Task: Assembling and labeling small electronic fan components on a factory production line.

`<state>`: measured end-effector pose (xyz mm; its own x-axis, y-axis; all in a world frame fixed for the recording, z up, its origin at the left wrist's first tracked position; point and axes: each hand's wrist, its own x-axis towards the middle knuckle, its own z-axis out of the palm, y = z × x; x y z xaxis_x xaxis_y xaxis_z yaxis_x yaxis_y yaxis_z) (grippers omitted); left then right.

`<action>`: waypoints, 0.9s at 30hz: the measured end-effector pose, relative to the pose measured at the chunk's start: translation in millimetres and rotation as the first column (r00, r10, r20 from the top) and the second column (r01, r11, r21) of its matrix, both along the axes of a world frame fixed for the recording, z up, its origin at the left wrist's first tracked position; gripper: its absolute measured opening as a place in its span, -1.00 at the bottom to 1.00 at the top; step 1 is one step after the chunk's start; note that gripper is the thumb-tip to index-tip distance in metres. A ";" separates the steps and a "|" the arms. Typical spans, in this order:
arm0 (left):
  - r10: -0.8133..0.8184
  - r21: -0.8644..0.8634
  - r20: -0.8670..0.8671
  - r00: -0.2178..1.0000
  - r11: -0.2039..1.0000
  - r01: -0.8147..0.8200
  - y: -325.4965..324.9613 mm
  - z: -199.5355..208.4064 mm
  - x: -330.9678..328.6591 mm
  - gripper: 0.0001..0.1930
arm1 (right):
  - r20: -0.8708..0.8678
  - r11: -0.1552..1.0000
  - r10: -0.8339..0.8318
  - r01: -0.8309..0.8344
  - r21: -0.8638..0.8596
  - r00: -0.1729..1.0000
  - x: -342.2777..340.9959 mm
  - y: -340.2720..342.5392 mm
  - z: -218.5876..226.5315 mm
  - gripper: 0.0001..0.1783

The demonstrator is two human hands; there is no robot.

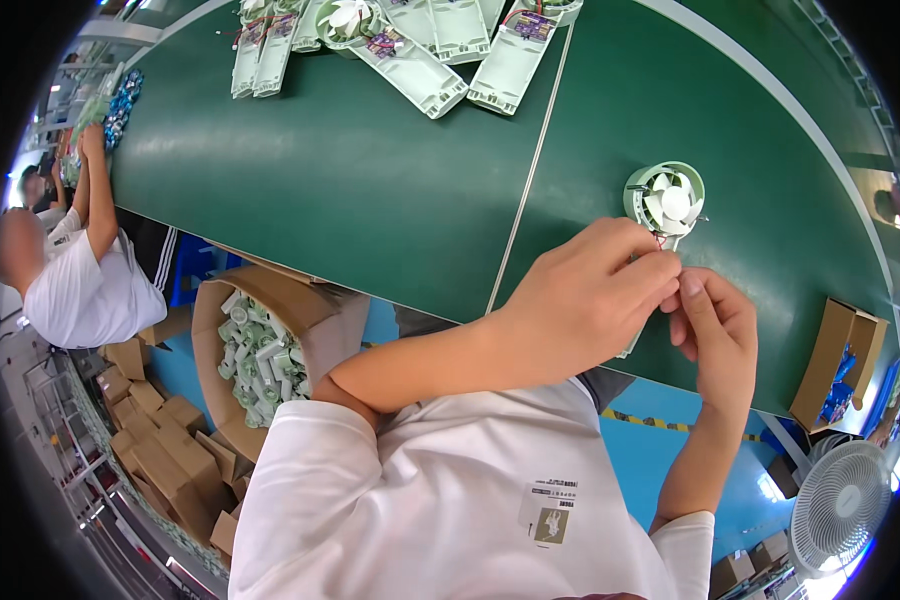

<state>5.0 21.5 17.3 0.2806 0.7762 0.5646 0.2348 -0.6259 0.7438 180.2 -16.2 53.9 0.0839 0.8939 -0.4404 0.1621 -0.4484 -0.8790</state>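
A small handheld fan with a light green round housing and white blades [674, 204] lies on the green table in front of me. Its body runs toward me beneath my hands, which cover most of it. My left hand [598, 290] is closed in a pinch just below the fan head, where a bit of thin red wire shows. Close against it, my right hand [715, 322] has thumb and forefinger pressed together. Whatever sits between the fingertips of either hand is too small or hidden to make out.
Several open fan shells [410, 70] with small purple circuit boards lie at the table's far edge. Left of me stands a cardboard box [315, 330] full of green-white parts. A box with blue items [832, 370] is at right, above a floor fan [840, 508]. Another person [90, 285] works at left.
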 end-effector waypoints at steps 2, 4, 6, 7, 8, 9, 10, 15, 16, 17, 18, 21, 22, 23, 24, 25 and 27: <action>-0.010 -0.011 0.022 1.000 1.000 0.010 0.1 -4.3 0.7 -0.76 | -0.017 0.999 0.027 -0.028 -0.024 0.999 -3.1 2.6 -1.0 -0.70; -0.001 -0.013 0.072 0.997 1.000 0.002 0.2 -8.3 1.0 -0.75 | -0.034 1.000 0.007 -0.008 -0.012 0.999 -6.1 4.3 -3.6 -0.70; -0.016 -0.109 0.080 0.997 0.994 0.025 -3.2 -4.2 -1.2 -0.76 | -0.063 0.999 0.004 -0.006 -0.031 0.998 -4.7 7.3 -2.2 -0.72; -0.030 -0.202 0.090 0.996 0.978 0.048 -5.7 -2.3 -2.1 -0.77 | -0.091 0.999 0.002 -0.006 -0.049 0.996 -3.9 8.2 -1.6 -0.74; -0.027 -0.206 0.089 0.996 0.978 0.045 -8.1 -3.0 -0.9 -0.77 | -0.091 0.999 0.004 -0.009 -0.053 0.996 -3.8 8.2 -2.6 -0.74; -0.020 -0.256 0.145 0.989 0.965 0.057 -10.3 -4.9 1.6 -0.76 | -0.101 0.999 -0.002 -0.003 -0.047 0.995 -3.5 8.2 -4.0 -0.75; -0.009 -0.304 0.199 0.980 0.950 0.071 -11.8 -7.2 2.9 -0.75 | -0.110 0.999 -0.009 0.004 -0.041 0.994 -3.0 8.2 -5.4 -0.76; -0.044 -0.121 0.040 0.998 0.991 0.048 -11.9 -17.8 -1.9 -0.73 | -0.140 0.998 -0.009 0.001 -0.055 0.990 3.8 12.1 -10.3 -0.81; -0.060 -0.118 -0.009 0.998 0.991 0.058 -12.7 -18.1 -2.8 -0.75 | -0.139 0.998 -0.015 0.006 -0.068 0.990 4.0 12.6 -10.5 -0.82; -0.057 -0.123 -0.008 0.998 0.991 0.056 -12.4 -19.0 -2.8 -0.75 | -0.137 0.997 -0.013 0.003 -0.072 0.990 3.7 12.9 -11.2 -0.82; -0.045 -0.088 -0.009 0.999 0.995 0.044 -11.5 -19.9 -3.1 -0.73 | -0.140 0.997 -0.036 0.027 -0.068 0.990 2.9 13.3 -12.0 -0.83; -0.039 -0.040 0.015 0.999 0.998 0.039 -10.5 -24.8 -2.5 -0.71 | -0.139 0.996 -0.036 0.025 -0.083 0.990 3.7 14.5 -11.2 -0.84; -0.049 -0.024 0.038 0.998 0.998 0.050 -10.5 -26.4 -1.5 -0.70 | -0.137 0.995 -0.016 0.003 -0.099 0.990 4.1 14.6 -10.5 -0.84; -0.044 -0.027 0.039 0.998 0.999 0.045 -10.2 -27.1 0.4 -0.70 | -0.136 0.995 -0.013 -0.001 -0.102 0.991 3.5 14.6 -10.4 -0.84; -0.005 0.001 0.059 0.998 1.000 0.005 -10.0 -27.7 2.9 -0.69 | -0.140 0.995 -0.027 0.013 -0.098 0.990 2.7 14.3 -10.4 -0.84; 0.034 0.028 0.081 0.996 0.999 -0.036 -9.5 -27.0 4.0 -0.67 | -0.145 0.995 -0.041 0.027 -0.095 0.989 2.2 14.1 -10.4 -0.83; 0.008 -0.070 0.089 0.996 0.998 -0.002 -9.6 -18.5 0.0 -0.67 | -0.157 0.995 -0.056 0.041 -0.096 0.986 2.4 13.7 -11.6 -0.83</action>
<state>5.0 11.9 -1.2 0.2276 0.8157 0.5319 0.1689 -0.5710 0.8034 182.6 -2.5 42.3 0.0486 0.8457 -0.5315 -0.0004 -0.5321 -0.8467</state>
